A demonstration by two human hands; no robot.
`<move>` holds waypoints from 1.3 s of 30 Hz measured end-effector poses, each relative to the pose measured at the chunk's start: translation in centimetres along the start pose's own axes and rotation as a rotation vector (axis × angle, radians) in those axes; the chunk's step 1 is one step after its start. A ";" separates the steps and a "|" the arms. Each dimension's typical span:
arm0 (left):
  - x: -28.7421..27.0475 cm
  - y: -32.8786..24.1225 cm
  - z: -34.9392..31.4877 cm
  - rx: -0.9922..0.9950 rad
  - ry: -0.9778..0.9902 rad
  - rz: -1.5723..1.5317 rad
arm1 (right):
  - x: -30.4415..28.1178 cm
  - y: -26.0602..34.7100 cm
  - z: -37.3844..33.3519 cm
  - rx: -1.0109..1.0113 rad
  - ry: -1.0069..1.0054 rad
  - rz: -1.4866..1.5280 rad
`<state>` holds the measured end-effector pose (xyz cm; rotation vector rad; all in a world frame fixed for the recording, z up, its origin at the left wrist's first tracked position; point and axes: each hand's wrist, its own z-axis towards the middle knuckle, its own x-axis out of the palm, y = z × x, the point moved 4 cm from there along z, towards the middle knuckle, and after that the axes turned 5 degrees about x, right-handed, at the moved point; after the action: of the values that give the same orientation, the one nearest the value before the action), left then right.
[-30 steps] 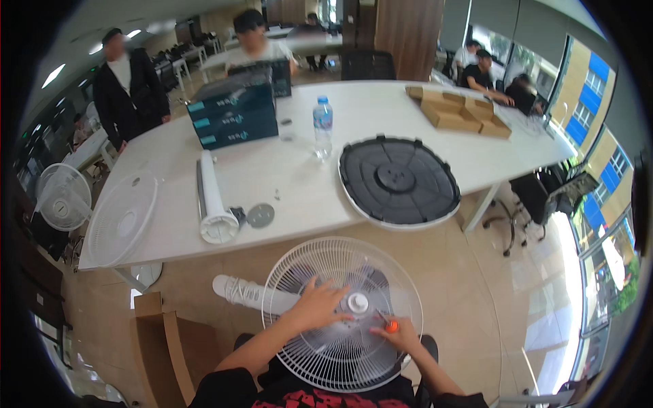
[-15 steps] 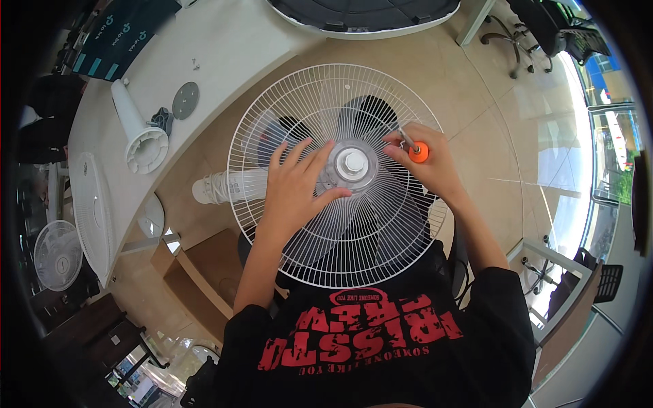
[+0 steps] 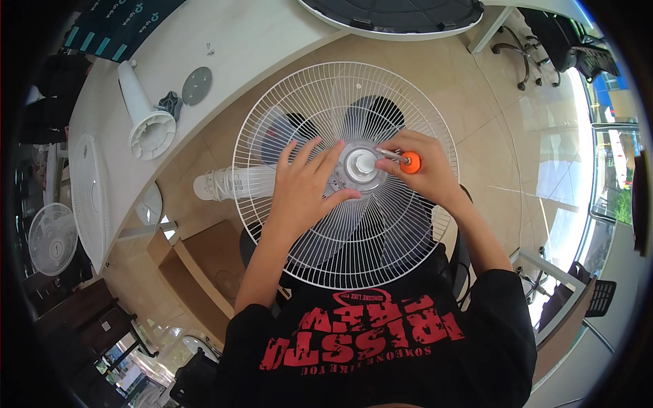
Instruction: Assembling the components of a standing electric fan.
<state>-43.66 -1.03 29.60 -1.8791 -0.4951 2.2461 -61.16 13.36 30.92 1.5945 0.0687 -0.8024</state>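
Fan [image 3: 360, 214]: dial centre, hub [image 3: 364, 163] upward.
Left hand [image 3: 303, 183]: fingers spread, hub's nine o'clock; best braced against the wires.
Right hand [image 3: 423, 166]: fingers clamped on screwdriver [image 3: 411, 162], three o'clock; keep shaft controlled.

Both hands were up at the white knob [image 3: 365, 162], one on either side! The left hand [image 3: 303, 183] lay just to the knob's left, back uppermost, fingers fanned wide and pointing away from the chest, while the thumb stuck out sideways, its tip on the knob's near side. And the right hand [image 3: 425, 166], that was the tight one: right of the knob, fingers curled, thumb and forefinger bunched, tips just beside it. The left forearm [image 3: 262, 272] ran steeply below the knob's left; the right forearm [image 3: 479, 234] slanted below its right, elbows well apart.
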 end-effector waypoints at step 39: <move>1.8 0.6 -0.7 0.029 -0.094 -0.006 | 1.0 2.7 2.1 -0.424 0.160 -0.471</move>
<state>-43.25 -0.88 27.61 -1.7625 -0.4789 2.3335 -60.04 10.54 32.71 1.2438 0.7055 -0.9419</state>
